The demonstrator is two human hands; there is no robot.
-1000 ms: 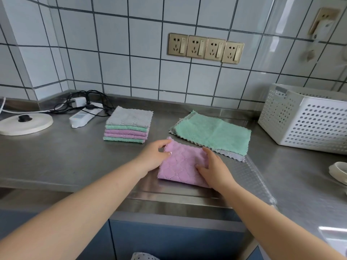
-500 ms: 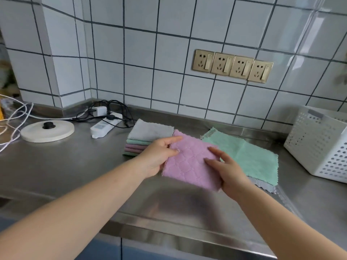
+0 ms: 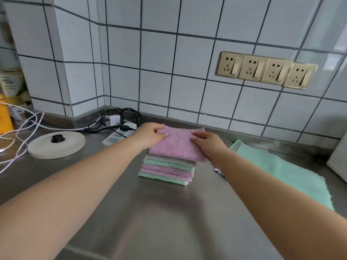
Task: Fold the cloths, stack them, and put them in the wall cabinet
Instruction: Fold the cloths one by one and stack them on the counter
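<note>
- one folded pink cloth (image 3: 178, 143) sits atop the stack (image 3: 167, 170), which is on the counter (image 3: 150, 212).
- stack below it: four folded cloths, grey, green, pink, green.
- two hands: left hand (image 3: 150, 136) pinches the pink cloth's left edge; right hand (image 3: 210, 145) grips its right side.
- one green cloth (image 3: 281, 177) lies unfolded to the right.
- four sockets (image 3: 266, 70) on the tiles.
- one basket (image 3: 338, 162) at the right edge; contents hidden.
</note>
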